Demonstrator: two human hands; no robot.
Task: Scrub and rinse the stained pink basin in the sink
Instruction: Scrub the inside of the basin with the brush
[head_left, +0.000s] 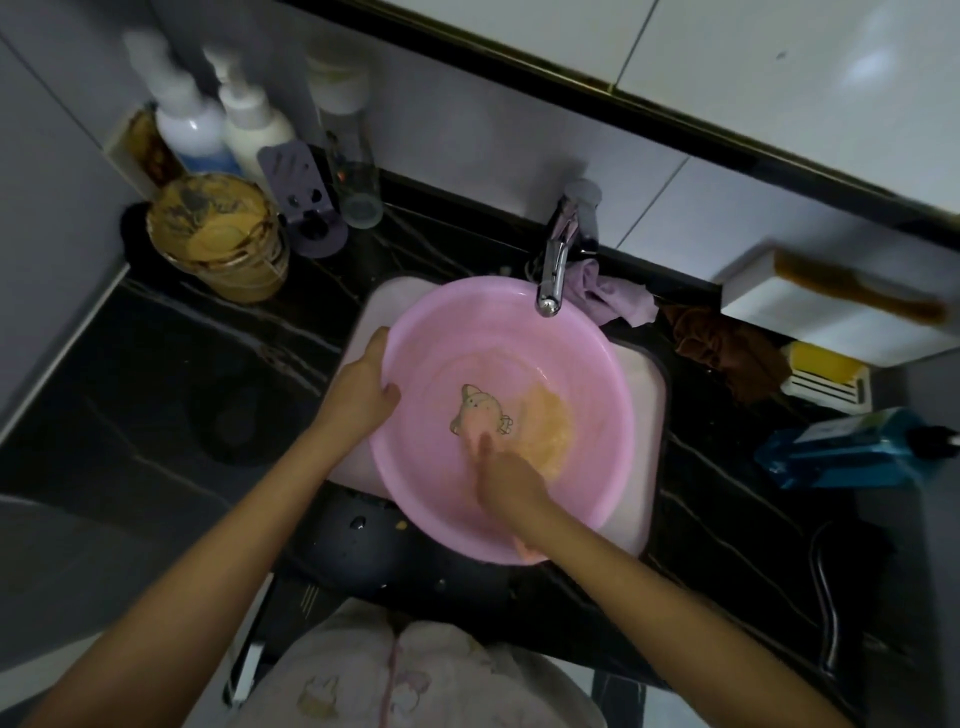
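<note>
A round pink basin (519, 332) sits in the white sink (647, 395), tilted a little, under the chrome tap (553, 270). A cartoon animal print marks its bottom, and beside it lies an orange-brown stain (553, 431) with murky water. My left hand (363, 389) grips the basin's left rim, thumb inside. My right hand (506, 478) reaches into the basin with fingers stretched out, blurred, pressing on the bottom next to the stain. No water runs from the tap.
Dark marble counter surrounds the sink. Back left stand lotion bottles (192, 124), a stained yellow tub (223, 239) and a purple holder (306, 197). Purple cloth (608, 291) and brown cloth (727, 353) lie right of the tap. A blue bottle (841, 447) lies at the right.
</note>
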